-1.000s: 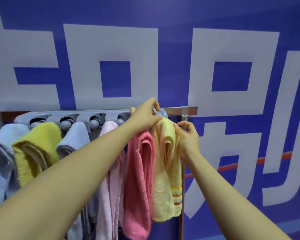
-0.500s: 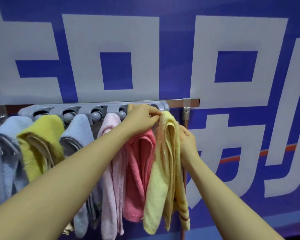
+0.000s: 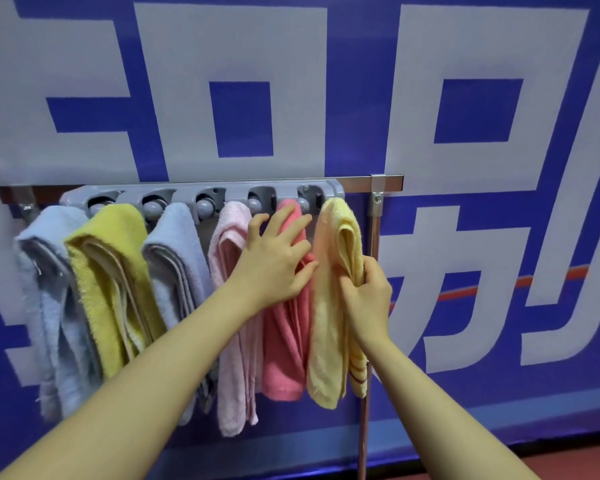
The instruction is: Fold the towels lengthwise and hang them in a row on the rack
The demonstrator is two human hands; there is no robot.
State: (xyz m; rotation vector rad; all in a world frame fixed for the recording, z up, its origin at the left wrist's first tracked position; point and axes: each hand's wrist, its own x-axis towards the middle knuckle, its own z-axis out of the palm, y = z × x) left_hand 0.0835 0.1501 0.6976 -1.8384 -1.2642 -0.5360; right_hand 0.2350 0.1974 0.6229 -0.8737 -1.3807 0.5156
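Now my right hand (image 3: 366, 292) pinches the pale yellow towel (image 3: 333, 271) hanging on the rack (image 3: 201, 194); my left hand (image 3: 274, 258), fingers spread, rests on the coral towel (image 3: 284, 341) beside it.

A blue banner (image 3: 361, 98) with large white block characters filled the background behind everything. A thin orange-red stripe (image 3: 520, 281) ran slantwise across its right part, passing behind the white strokes. A horizontal metal bar (image 3: 390, 181) stood out to the right, joined by a small metal clamp (image 3: 377, 197) to an upright pole (image 3: 363, 427) that ran down to the bottom edge. Along the lower right corner lay a strip of reddish floor (image 3: 568, 462)
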